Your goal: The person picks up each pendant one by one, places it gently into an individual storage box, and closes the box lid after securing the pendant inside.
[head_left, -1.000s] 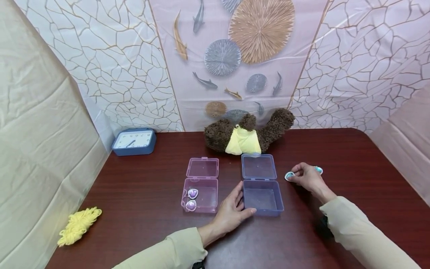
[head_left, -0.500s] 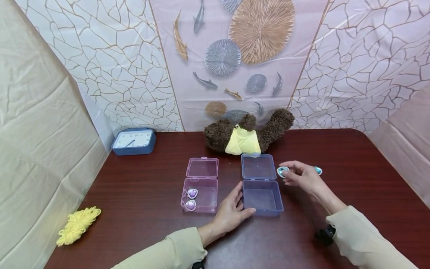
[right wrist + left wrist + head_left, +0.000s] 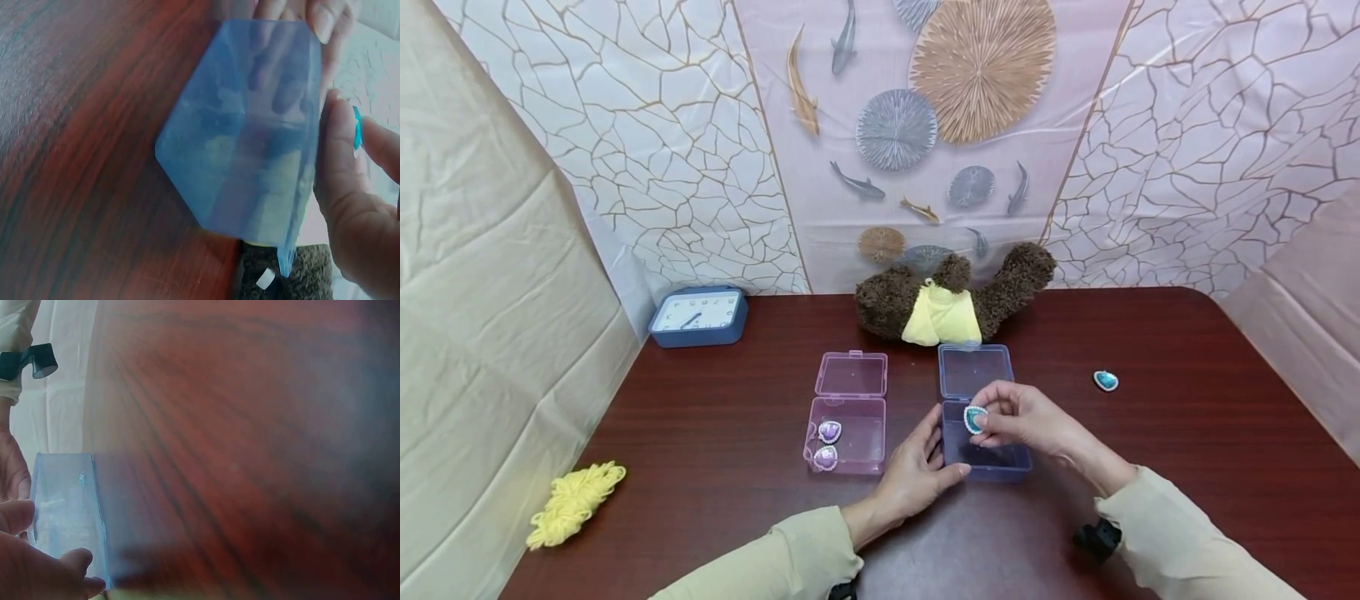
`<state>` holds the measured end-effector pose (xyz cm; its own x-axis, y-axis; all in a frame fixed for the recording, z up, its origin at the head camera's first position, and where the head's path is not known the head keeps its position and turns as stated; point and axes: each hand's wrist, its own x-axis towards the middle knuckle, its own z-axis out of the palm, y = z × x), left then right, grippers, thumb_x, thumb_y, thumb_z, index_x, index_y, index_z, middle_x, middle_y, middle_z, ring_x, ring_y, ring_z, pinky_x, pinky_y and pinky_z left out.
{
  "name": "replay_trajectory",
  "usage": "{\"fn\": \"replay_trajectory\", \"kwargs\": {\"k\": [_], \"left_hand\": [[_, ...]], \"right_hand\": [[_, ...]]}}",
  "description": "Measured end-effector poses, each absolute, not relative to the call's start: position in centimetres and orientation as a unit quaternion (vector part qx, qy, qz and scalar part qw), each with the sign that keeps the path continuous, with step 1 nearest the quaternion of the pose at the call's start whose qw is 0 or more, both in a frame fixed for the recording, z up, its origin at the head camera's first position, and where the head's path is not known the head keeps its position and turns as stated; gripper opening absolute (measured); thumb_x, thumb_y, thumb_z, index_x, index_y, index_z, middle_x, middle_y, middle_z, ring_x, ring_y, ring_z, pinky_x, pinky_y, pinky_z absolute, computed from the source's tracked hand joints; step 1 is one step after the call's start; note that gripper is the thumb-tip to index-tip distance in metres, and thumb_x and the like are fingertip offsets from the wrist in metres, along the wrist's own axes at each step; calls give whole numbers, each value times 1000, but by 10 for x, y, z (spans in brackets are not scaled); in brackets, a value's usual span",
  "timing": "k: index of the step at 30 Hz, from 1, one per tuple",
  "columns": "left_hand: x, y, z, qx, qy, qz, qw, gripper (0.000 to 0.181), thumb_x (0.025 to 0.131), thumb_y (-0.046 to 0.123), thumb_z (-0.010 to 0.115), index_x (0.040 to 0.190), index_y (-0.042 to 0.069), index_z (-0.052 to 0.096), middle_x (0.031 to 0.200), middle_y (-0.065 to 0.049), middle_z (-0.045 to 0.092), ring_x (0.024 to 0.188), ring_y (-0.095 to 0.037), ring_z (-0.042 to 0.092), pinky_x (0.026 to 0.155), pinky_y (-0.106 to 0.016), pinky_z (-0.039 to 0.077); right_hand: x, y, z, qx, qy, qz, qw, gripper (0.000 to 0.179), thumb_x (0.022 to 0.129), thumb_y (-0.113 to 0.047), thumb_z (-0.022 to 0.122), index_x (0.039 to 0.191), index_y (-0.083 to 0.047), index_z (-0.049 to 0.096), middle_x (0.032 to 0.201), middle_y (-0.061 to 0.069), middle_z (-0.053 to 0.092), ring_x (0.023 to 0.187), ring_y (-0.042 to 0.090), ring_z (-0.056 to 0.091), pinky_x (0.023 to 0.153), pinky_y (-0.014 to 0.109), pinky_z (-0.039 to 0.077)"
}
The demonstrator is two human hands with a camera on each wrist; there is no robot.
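Over the open translucent blue plastic box [image 3: 988, 473], my right hand [image 3: 1026, 423] pinches a teal gem with a white beaded rim [image 3: 974, 419] between thumb and fingers. In the right wrist view the gem [image 3: 357, 127] appears edge-on beside the box's rim. My left hand [image 3: 913, 475] holds the box's near left corner, fingers along the left wall and thumb at the front edge. A second teal gem [image 3: 1106, 381] lies on the table to the right. Left of my left hand, an open pink box [image 3: 861, 437] contains two purple beaded gems [image 3: 827, 445].
Behind the boxes lies a brown plush toy [image 3: 887, 302] in yellow cloth, close to the blue lid [image 3: 976, 371]. A blue clock [image 3: 698, 317] sits at the back left. Yellow yarn [image 3: 576, 504] lies by the table's left edge.
My right hand has lifted the teal gem from the table and carried it left, over the blue box. The left hand has stayed at the box's corner.
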<state>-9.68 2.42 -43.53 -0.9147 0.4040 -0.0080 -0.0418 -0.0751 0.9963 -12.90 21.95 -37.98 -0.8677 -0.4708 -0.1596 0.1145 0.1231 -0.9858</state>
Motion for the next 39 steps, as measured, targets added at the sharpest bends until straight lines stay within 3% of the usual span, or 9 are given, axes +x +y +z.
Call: {"fn": "replay_trajectory", "kwargs": {"k": [8,18,31,39], "left_hand": [[-98,24,-435,139,661,720,158,83,80,-8,65,148,-5,16,152,-25,22,139,-36,23,110,-41,32],[-97,23,-434,134,669,713,162,83,81,-7,65,148,-3,16,151,-26,21,139,-37,23,109,-40,34],[-97,23,-435,136,665,716,163,83,80,-8,65,148,-3,17,154,-20,18,139,-36,23,108,-40,36],[-96,23,-436,136,668,713,160,84,80,-8,66,148,-3,17,154,-20,18,139,-37,24,108,-39,36]], "right_hand": [[-130,208,-386,-126,731,-612,274,23,91,5,54,106,21,46,81,7,63,75,13,68,69,26,59],[-136,199,-389,-135,770,-555,285,20,88,10,52,105,20,52,82,10,64,69,8,64,64,23,59],[-137,191,-396,-166,828,-468,260,5,82,13,58,86,11,60,65,5,62,59,7,57,57,27,58],[-137,190,-398,-184,846,-438,241,5,79,12,61,81,8,64,67,13,67,58,10,60,54,29,58]]}}
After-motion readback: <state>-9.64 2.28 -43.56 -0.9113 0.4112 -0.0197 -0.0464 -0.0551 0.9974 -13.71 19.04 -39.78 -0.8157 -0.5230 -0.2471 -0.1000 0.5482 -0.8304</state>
